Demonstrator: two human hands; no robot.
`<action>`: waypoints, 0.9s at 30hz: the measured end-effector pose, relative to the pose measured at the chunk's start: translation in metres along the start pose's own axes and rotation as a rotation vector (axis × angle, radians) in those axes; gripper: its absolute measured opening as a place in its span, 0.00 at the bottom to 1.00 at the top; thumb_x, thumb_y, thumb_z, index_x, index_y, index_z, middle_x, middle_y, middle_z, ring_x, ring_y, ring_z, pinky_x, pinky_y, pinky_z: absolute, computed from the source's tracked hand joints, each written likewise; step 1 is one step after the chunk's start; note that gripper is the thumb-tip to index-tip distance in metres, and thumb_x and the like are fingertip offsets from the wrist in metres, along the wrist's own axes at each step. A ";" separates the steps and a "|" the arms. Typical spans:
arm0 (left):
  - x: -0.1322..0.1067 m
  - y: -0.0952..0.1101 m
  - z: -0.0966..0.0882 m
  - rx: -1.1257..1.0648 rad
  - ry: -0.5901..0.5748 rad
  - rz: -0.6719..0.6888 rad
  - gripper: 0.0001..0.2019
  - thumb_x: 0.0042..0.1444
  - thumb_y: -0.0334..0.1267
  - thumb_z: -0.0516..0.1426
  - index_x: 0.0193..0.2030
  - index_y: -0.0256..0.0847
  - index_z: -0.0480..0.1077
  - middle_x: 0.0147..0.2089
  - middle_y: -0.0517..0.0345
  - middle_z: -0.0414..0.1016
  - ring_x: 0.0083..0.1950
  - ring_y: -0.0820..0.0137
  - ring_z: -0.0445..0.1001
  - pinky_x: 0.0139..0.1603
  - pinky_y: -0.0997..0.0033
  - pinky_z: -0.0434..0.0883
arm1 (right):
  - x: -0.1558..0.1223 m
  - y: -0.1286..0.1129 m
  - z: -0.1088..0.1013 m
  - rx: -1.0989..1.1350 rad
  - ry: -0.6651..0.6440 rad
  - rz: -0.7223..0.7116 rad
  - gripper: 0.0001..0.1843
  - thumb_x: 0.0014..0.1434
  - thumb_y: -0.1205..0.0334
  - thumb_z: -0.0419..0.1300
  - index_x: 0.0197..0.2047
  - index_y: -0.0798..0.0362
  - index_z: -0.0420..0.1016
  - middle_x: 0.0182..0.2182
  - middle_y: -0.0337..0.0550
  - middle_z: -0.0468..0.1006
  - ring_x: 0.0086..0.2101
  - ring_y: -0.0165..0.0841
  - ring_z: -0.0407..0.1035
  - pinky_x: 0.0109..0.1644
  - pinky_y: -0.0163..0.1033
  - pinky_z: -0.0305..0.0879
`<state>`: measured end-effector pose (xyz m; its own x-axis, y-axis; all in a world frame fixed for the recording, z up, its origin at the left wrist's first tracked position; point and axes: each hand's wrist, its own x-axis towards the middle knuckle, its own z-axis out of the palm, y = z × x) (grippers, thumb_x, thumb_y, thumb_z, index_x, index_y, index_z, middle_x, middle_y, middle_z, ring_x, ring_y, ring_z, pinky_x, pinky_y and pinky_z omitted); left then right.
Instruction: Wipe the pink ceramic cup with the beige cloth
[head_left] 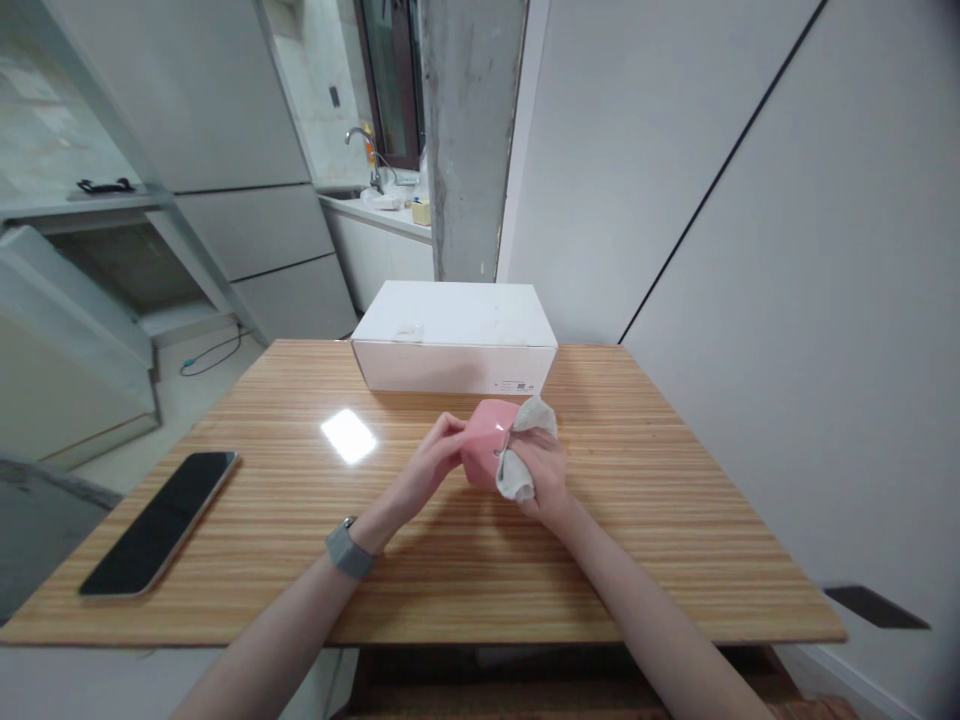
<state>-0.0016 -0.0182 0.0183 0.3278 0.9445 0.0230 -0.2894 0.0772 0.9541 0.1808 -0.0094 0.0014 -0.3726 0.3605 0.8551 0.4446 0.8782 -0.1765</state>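
Observation:
A glossy pink object (484, 440), possibly a small container, is held above the middle of the wooden table, close to the white box. My left hand (431, 460) grips its left side, fingers closed against it. On the right, my right hand (549, 475) is bunched around a light grey cloth (516, 478) and presses it against the pink object's right side. The cloth and fingers hide that side, so I cannot tell whether they reach inside. A grey watch band (349, 550) circles my left wrist.
A long white box (454, 365) stands at the table's (637, 550) far edge. A black-screened phone (161, 525) lies at the left. Beyond are a sink counter with a faucet (373, 160), cabinets (247, 230) and a white wall (750, 300) on the right.

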 end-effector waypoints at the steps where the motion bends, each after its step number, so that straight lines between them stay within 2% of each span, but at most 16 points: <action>1: 0.002 -0.001 -0.002 0.013 0.053 -0.013 0.11 0.56 0.47 0.54 0.32 0.41 0.63 0.32 0.62 0.69 0.34 0.72 0.68 0.39 0.71 0.65 | 0.002 -0.003 0.000 -0.020 -0.038 -0.070 0.22 0.62 0.50 0.44 0.44 0.54 0.71 0.32 0.50 0.78 0.35 0.42 0.73 0.39 0.47 0.67; 3: 0.005 -0.002 -0.004 0.051 0.121 -0.022 0.13 0.56 0.49 0.53 0.30 0.41 0.64 0.31 0.62 0.69 0.34 0.70 0.67 0.40 0.69 0.65 | 0.004 -0.008 0.000 -0.054 -0.112 -0.199 0.18 0.62 0.53 0.47 0.43 0.54 0.72 0.32 0.49 0.79 0.35 0.41 0.73 0.39 0.46 0.68; 6: 0.005 0.002 -0.004 0.190 0.131 -0.022 0.13 0.56 0.47 0.53 0.34 0.38 0.69 0.39 0.57 0.75 0.43 0.65 0.68 0.49 0.66 0.63 | 0.005 -0.014 0.003 -0.067 -0.175 -0.275 0.12 0.61 0.58 0.51 0.40 0.53 0.73 0.31 0.47 0.79 0.34 0.39 0.73 0.38 0.45 0.69; 8: 0.003 0.003 -0.004 0.339 0.115 -0.018 0.17 0.58 0.48 0.50 0.36 0.36 0.72 0.42 0.54 0.76 0.45 0.63 0.68 0.50 0.65 0.62 | 0.003 -0.013 0.004 -0.053 -0.166 -0.257 0.14 0.61 0.55 0.51 0.38 0.54 0.72 0.30 0.48 0.78 0.32 0.39 0.72 0.37 0.45 0.69; 11: 0.001 -0.001 -0.005 0.518 0.104 0.028 0.21 0.61 0.50 0.46 0.33 0.36 0.73 0.36 0.55 0.77 0.39 0.64 0.69 0.43 0.66 0.64 | 0.000 -0.007 0.004 -0.023 -0.150 -0.164 0.17 0.61 0.53 0.48 0.38 0.55 0.72 0.27 0.48 0.76 0.30 0.39 0.71 0.37 0.46 0.68; 13: -0.001 -0.004 -0.006 0.571 0.093 0.050 0.23 0.62 0.51 0.45 0.30 0.37 0.72 0.32 0.56 0.76 0.35 0.65 0.69 0.39 0.67 0.64 | 0.000 -0.003 0.003 0.006 -0.130 -0.103 0.18 0.61 0.52 0.46 0.39 0.55 0.71 0.28 0.49 0.76 0.32 0.41 0.71 0.38 0.47 0.68; 15: -0.002 -0.005 -0.005 0.577 0.061 0.069 0.23 0.62 0.52 0.45 0.30 0.37 0.72 0.31 0.57 0.76 0.35 0.65 0.69 0.39 0.68 0.64 | -0.001 0.000 0.003 0.040 -0.085 -0.040 0.20 0.61 0.50 0.45 0.42 0.56 0.70 0.31 0.51 0.76 0.34 0.42 0.72 0.40 0.48 0.68; 20: -0.007 0.007 0.004 0.416 -0.115 0.103 0.16 0.61 0.46 0.50 0.47 0.39 0.72 0.46 0.54 0.76 0.49 0.62 0.70 0.53 0.66 0.63 | -0.004 0.001 0.004 0.115 0.059 0.169 0.20 0.62 0.52 0.42 0.41 0.54 0.70 0.30 0.50 0.75 0.31 0.41 0.71 0.35 0.48 0.67; 23: -0.008 0.010 0.008 0.205 -0.250 0.087 0.18 0.59 0.41 0.55 0.55 0.41 0.67 0.55 0.51 0.71 0.56 0.62 0.67 0.58 0.64 0.61 | -0.005 0.002 0.004 0.100 0.123 0.201 0.22 0.64 0.54 0.39 0.41 0.54 0.71 0.30 0.51 0.75 0.32 0.42 0.71 0.36 0.49 0.68; 25: -0.006 0.006 0.007 0.068 -0.264 0.059 0.23 0.54 0.37 0.60 0.57 0.42 0.64 0.57 0.50 0.69 0.57 0.61 0.66 0.58 0.63 0.62 | -0.005 0.002 0.003 0.091 0.112 0.182 0.22 0.64 0.53 0.40 0.44 0.54 0.71 0.32 0.52 0.76 0.34 0.43 0.72 0.38 0.50 0.68; 27: -0.003 0.000 0.005 -0.058 -0.189 0.024 0.23 0.49 0.37 0.64 0.53 0.42 0.67 0.52 0.52 0.72 0.53 0.62 0.69 0.53 0.65 0.66 | -0.003 0.000 0.002 0.069 0.068 0.108 0.22 0.63 0.50 0.43 0.46 0.53 0.71 0.33 0.51 0.77 0.35 0.43 0.73 0.40 0.50 0.69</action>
<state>0.0017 -0.0226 0.0197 0.4818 0.8697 0.1068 -0.3493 0.0788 0.9337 0.1805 -0.0095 -0.0021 -0.2691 0.4338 0.8599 0.4212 0.8559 -0.3000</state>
